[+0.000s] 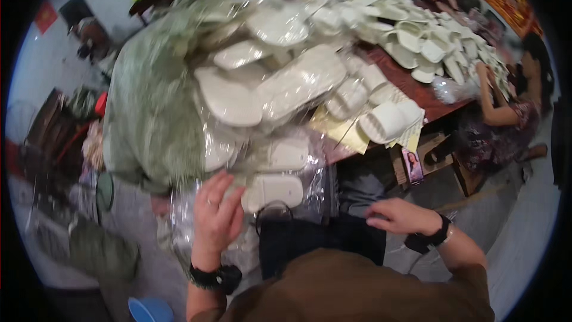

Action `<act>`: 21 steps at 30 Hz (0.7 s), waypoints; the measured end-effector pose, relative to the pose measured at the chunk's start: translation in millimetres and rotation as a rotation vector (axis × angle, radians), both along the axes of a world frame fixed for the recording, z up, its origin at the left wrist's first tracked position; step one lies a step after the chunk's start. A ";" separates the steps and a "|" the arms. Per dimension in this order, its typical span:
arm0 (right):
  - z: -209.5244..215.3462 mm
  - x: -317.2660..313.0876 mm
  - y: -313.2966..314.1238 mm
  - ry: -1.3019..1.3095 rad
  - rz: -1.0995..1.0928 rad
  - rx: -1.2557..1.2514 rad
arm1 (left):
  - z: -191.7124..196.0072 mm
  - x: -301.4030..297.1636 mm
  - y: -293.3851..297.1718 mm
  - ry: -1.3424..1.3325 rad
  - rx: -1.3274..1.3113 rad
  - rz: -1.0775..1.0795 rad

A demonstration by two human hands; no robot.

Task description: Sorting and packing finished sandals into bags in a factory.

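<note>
My left hand [217, 211] is open, its fingers a little apart, beside a pair of cream slippers [275, 192] close to my lap. Clear plastic [316, 182] lies around these slippers; whether the fingers touch it is hard to tell. Over the dark cloth at my lap, my right hand [404, 216] is loosely bent with thumb and forefinger apart, and nothing shows in it. Ahead, large white slipper soles in clear plastic [304, 80] pile up against a green woven sack [149, 101]. A pair of white slippers [381, 124] rests on yellow paper sheets [348, 137].
Many loose white slippers [426, 48] heap on the red-brown tabletop [390, 68] at the far right. Another person [503, 110] sits by that heap. A lit phone [412, 166] leans below the table edge. At lower left are a blue bucket [150, 309] and green bundle [104, 250].
</note>
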State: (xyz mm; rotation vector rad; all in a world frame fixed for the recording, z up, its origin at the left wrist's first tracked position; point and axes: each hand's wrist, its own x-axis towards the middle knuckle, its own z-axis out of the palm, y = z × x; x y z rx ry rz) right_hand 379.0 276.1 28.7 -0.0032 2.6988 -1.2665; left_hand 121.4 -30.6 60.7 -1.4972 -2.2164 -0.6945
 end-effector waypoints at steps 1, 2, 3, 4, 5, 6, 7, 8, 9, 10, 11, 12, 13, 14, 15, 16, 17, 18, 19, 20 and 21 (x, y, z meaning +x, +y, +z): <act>0.5 -19.8 -6.6 -0.023 0.013 -0.052 | -4.2 2.8 -7.5 -0.007 0.029 0.043; -1.2 -35.7 -9.1 -0.038 0.022 -0.097 | -9.1 4.7 -12.3 -0.003 0.063 0.084; -17.4 -47.3 -8.0 0.006 -0.011 -0.105 | -15.8 6.1 -15.4 -0.013 0.055 0.117; -32.1 -55.0 -11.1 0.051 -0.053 -0.115 | -21.3 9.3 -21.2 -0.037 0.082 0.167; -31.3 -66.4 -15.3 0.014 -0.094 -0.048 | -23.0 13.4 -26.1 -0.058 0.108 0.217; -33.3 -71.4 -19.7 0.006 -0.073 -0.057 | -19.9 17.5 -29.1 -0.064 0.099 0.239; -36.6 -76.6 -21.9 0.124 -0.042 0.074 | -16.5 20.4 -30.3 -0.057 0.053 0.209; -37.7 -80.2 -25.1 0.246 -0.015 0.205 | -12.9 22.8 -31.5 -0.050 0.008 0.176; -31.9 -81.1 -29.4 0.289 -0.011 0.098 | -8.5 26.2 -31.5 -0.053 -0.074 0.135; -28.8 -85.6 -32.4 0.291 0.001 0.097 | -4.9 26.9 -27.5 -0.051 -0.073 0.147; -26.0 -88.2 -35.9 0.339 -0.026 0.052 | -0.8 28.6 -20.9 -0.057 -0.111 0.082; -24.5 -92.4 -39.7 0.387 -0.057 0.007 | 1.4 28.6 -13.7 -0.061 -0.148 0.014; -24.1 -99.2 -43.3 0.390 -0.069 0.010 | 2.3 25.5 -5.4 -0.056 -0.185 -0.034; -23.5 -106.5 -45.8 0.544 -0.006 0.064 | 3.7 21.8 6.0 -0.040 -0.183 -0.058; -24.0 -114.0 -49.4 0.696 0.054 0.125 | 2.9 17.3 18.3 -0.025 -0.182 -0.126; -30.5 -126.0 -54.9 0.733 0.067 0.161 | 0.0 8.8 29.9 -0.014 -0.183 -0.203; -36.2 -137.4 -61.9 0.766 0.075 0.202 | -1.4 2.1 39.1 0.005 -0.220 -0.236; -38.7 -148.4 -70.1 0.780 0.065 0.274 | -2.6 -3.0 46.5 0.017 -0.220 -0.276; -49.4 -160.9 -75.9 0.767 0.064 0.333 | -3.0 -7.3 54.8 0.067 -0.267 -0.248; -53.2 -168.2 -82.7 0.767 0.029 0.353 | -4.2 -12.1 60.3 0.117 -0.310 -0.215; -56.2 -174.8 -90.4 0.705 -0.007 0.432 | -9.8 -20.9 61.8 0.166 -0.360 -0.185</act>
